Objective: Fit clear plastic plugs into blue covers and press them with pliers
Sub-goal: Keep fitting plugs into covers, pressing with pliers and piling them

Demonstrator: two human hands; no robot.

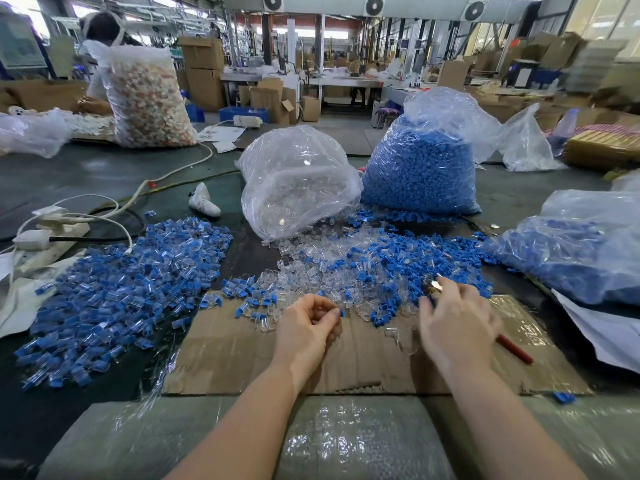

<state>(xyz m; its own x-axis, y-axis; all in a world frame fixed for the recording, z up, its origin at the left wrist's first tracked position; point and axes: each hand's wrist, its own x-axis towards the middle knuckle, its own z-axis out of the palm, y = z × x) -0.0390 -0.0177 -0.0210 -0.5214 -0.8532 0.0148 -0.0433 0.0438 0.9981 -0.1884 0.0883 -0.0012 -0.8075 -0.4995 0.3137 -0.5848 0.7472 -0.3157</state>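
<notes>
Left hand (310, 323) pinching blue cover (343, 312), just left of cardboard (235, 351) centre. Right hand (457, 323) gripping pliers (512, 348), nearer the clear plugs (394, 332); plug axis unclear.

Right hand (457, 327) hides most of the pliers (514, 348); only red handle and metal tip show. Bag of blue parts (585, 251) cut off at right edge. Far background blurred.

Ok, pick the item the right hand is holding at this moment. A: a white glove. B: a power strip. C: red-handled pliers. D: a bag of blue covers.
C: the right hand grips the pliers, red handle jutting out behind the palm and metal tip showing past the fingers.
</notes>
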